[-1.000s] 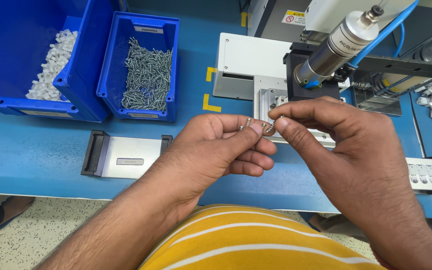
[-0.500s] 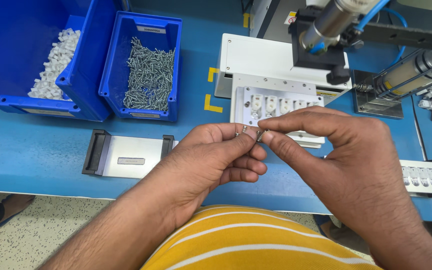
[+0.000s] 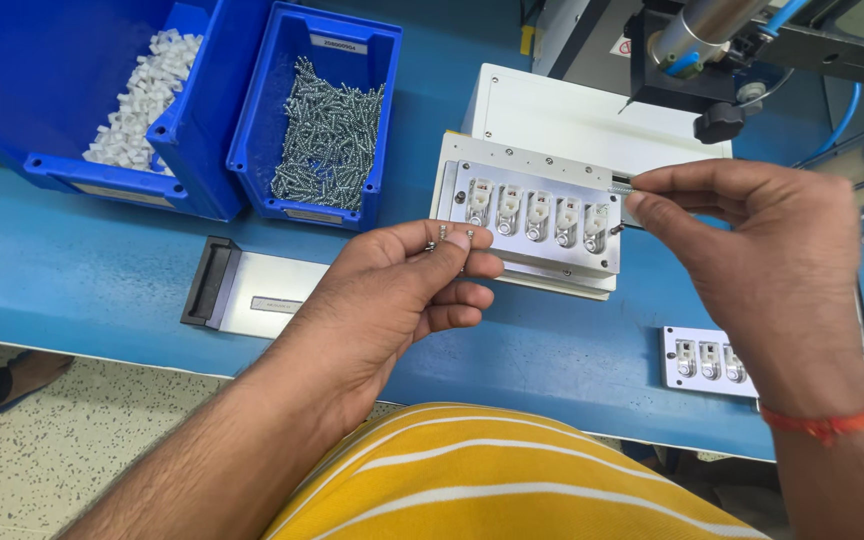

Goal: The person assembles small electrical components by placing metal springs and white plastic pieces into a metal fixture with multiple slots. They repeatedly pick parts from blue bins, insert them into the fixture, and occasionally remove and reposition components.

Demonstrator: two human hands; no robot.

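Both hands pinching tiny silver screws over the fixture

Right hand (image 3: 752, 260) is hovering one screw (image 3: 616, 228) at the white five-slot metal fixture plate's (image 3: 537, 215) right end; left hand (image 3: 402, 300) is gripping spare screws (image 3: 442, 237) beside its left edge.

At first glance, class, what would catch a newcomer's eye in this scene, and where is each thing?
In the centre, a metal fixture plate holds a row of five small white parts on the blue bench. The right hand pinches a small screw at the plate's right end, while the left hand holds a few more screws just left of it. Behind, a blue bin of screws stands beside a blue bin of white plastic parts.
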